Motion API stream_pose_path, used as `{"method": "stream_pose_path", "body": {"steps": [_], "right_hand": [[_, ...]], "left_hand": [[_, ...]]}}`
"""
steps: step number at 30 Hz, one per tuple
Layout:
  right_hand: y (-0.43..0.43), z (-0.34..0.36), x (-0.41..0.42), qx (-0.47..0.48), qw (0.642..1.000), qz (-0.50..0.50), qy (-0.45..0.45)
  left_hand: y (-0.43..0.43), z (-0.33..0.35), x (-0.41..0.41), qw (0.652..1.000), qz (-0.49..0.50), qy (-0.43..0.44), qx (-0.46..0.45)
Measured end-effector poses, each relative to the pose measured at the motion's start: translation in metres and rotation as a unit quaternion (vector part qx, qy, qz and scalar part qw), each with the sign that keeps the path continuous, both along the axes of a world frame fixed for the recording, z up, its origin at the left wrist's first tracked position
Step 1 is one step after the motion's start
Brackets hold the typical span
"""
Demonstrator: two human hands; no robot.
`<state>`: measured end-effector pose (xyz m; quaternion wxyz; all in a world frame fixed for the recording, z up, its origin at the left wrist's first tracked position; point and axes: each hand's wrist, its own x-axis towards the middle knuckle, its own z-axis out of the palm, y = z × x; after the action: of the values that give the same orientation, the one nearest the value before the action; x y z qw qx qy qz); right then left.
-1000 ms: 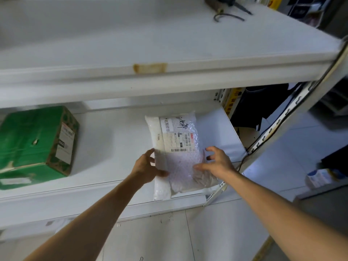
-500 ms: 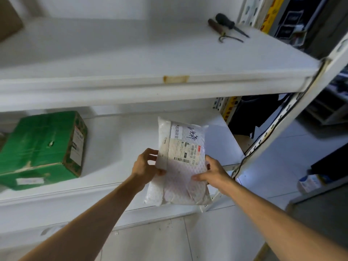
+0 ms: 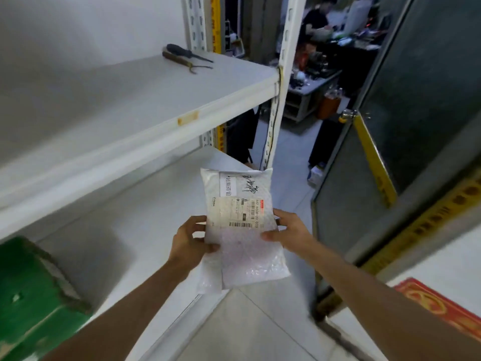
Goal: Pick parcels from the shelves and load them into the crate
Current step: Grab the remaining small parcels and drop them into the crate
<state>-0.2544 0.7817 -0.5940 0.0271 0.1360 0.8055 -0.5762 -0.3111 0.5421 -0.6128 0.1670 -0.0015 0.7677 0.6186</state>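
**Single head view, forward and down**

One wide-angle camera rides on the person's head and looks forward and down along both forearms. The left hand (image 3: 190,238), right hand (image 3: 289,230) and parcel (image 3: 242,230) sit close, just below centre. The view faces past the end of the shelf (image 3: 145,100), which slants off to the left; the floor (image 3: 260,329) and door (image 3: 416,126) lie farther off on the right.

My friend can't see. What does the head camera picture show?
A left hand and a right hand grip the side edges of a white bubble-wrap parcel with a printed label, held in front of white metal shelves. A green cardboard box sits on the lower shelf, and two dark hand tools lie on the upper shelf.
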Motion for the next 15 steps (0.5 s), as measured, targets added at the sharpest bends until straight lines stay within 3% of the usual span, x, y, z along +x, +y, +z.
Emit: {"method": "stream_pose_path", "body": {"steps": [9,15], "right_hand": [[0.046,0.01,0.166,-0.029,0.978,-0.208,0.003],[0.072,0.011,0.307,-0.021,0.925,-0.38,0.005]], "left_hand": [[0.093,0.02,0.072,0.971,-0.233,0.038,-0.022],[0.18,0.022,0.159,0.909,-0.413,0.044,-0.035]]}}
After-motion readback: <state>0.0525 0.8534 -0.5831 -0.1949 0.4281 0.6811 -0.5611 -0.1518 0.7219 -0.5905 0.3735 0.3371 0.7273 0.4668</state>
